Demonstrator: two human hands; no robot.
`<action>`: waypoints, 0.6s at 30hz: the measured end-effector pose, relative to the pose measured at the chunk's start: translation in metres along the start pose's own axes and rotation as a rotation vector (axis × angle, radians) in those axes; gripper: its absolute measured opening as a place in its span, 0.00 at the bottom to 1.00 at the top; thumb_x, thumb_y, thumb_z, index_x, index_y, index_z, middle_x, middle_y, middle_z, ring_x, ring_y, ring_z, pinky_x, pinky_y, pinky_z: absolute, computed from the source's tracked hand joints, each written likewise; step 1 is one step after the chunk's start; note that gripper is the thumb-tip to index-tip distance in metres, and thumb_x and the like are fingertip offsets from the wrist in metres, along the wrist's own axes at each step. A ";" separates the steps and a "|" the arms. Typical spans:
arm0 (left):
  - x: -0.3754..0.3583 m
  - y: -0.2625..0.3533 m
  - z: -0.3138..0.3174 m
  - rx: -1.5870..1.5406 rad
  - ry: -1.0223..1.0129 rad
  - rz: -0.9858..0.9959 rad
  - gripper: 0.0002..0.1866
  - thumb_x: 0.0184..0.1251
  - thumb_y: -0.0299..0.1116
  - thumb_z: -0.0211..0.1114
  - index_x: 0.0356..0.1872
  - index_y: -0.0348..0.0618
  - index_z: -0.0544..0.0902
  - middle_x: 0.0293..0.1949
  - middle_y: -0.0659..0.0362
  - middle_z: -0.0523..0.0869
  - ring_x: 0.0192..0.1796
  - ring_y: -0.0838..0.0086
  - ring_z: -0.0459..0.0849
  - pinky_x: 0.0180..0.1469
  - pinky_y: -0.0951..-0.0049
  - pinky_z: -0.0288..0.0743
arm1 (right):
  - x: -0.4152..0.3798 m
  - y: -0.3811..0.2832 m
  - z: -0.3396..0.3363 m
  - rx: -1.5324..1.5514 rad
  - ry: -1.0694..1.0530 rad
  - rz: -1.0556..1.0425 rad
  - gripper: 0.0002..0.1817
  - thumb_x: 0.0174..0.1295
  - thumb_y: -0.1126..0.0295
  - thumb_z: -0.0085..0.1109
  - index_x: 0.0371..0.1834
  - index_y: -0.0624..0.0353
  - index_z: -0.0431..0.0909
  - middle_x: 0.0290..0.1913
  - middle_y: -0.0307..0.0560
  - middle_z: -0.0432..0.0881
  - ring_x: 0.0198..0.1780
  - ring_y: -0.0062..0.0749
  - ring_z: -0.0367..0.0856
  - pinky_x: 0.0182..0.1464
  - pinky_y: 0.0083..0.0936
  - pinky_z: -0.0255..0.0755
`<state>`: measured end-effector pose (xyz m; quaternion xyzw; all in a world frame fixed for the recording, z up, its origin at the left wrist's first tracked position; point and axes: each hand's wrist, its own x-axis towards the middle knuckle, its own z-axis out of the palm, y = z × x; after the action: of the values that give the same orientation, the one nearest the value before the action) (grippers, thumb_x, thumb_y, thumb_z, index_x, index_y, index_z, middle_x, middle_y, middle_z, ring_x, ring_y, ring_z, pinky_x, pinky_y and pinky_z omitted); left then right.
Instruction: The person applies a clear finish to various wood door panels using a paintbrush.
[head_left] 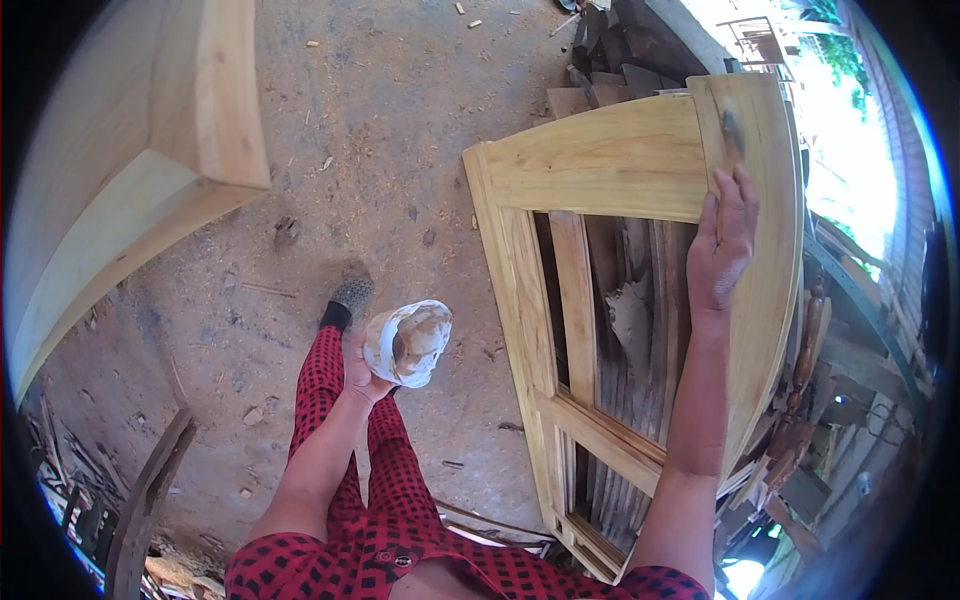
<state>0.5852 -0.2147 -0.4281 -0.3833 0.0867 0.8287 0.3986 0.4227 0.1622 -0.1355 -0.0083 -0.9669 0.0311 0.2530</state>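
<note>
My right hand (pixel 728 235) is closed round the handle of a brush (pixel 733 135), whose bristles touch the upper right part of a pale wooden frame (pixel 600 155). The frame has a curved top and open panels, and leans at the right. Held low in front of my legs, a white container (pixel 408 343) sits in my left hand (pixel 365 370), with its open mouth facing up and whitish-brown residue inside. Some of my left fingers are hidden by the container.
Another large wooden piece (pixel 200 130) juts in at the upper left. Stacked boards (pixel 640 50) lie behind the frame, with scrap wood (pixel 800 470) at the right. A curved wooden strip (pixel 150 490) stands lower left. Wood chips are scattered on the dirt floor (pixel 380 170).
</note>
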 end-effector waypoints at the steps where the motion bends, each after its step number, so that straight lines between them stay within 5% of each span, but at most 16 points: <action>1: 0.010 -0.002 -0.006 0.003 -0.003 -0.002 0.33 0.55 0.61 0.60 0.58 0.51 0.75 0.56 0.59 0.79 0.58 0.63 0.77 0.60 0.54 0.69 | 0.002 -0.002 0.004 -0.056 0.043 -0.005 0.16 0.59 0.80 0.56 0.52 0.58 0.77 0.57 0.58 0.74 0.60 0.49 0.72 0.59 0.36 0.68; 9: 0.049 -0.001 -0.023 -0.093 -0.054 0.045 0.31 0.56 0.56 0.61 0.56 0.46 0.76 0.56 0.56 0.79 0.57 0.59 0.77 0.62 0.54 0.68 | -0.102 0.010 0.131 -0.119 -0.134 -0.058 0.15 0.61 0.79 0.51 0.50 0.56 0.77 0.61 0.52 0.71 0.63 0.47 0.70 0.62 0.34 0.66; 11: 0.048 -0.002 -0.008 -0.059 -0.064 0.051 0.31 0.56 0.56 0.60 0.56 0.46 0.76 0.56 0.55 0.79 0.57 0.59 0.77 0.62 0.54 0.68 | -0.123 -0.005 0.142 0.114 -0.403 0.148 0.14 0.61 0.79 0.52 0.49 0.58 0.76 0.60 0.51 0.73 0.59 0.46 0.74 0.60 0.31 0.68; 15: 0.063 -0.001 -0.026 -0.065 -0.047 0.073 0.29 0.58 0.55 0.59 0.55 0.46 0.76 0.55 0.55 0.79 0.57 0.60 0.77 0.61 0.54 0.69 | -0.119 0.008 0.162 0.259 -0.346 0.315 0.14 0.58 0.77 0.54 0.48 0.58 0.75 0.55 0.52 0.75 0.54 0.44 0.77 0.55 0.33 0.70; 18: 0.098 -0.003 -0.058 -0.049 -0.042 0.047 0.33 0.58 0.59 0.56 0.58 0.47 0.75 0.57 0.55 0.78 0.60 0.58 0.75 0.63 0.53 0.67 | -0.072 0.021 0.131 0.498 -0.108 0.338 0.12 0.63 0.76 0.55 0.49 0.61 0.77 0.50 0.43 0.79 0.52 0.29 0.77 0.55 0.25 0.71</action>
<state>0.5819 -0.1809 -0.5373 -0.3733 0.0668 0.8476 0.3712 0.4210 0.1735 -0.2857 -0.1050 -0.9266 0.3091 0.1869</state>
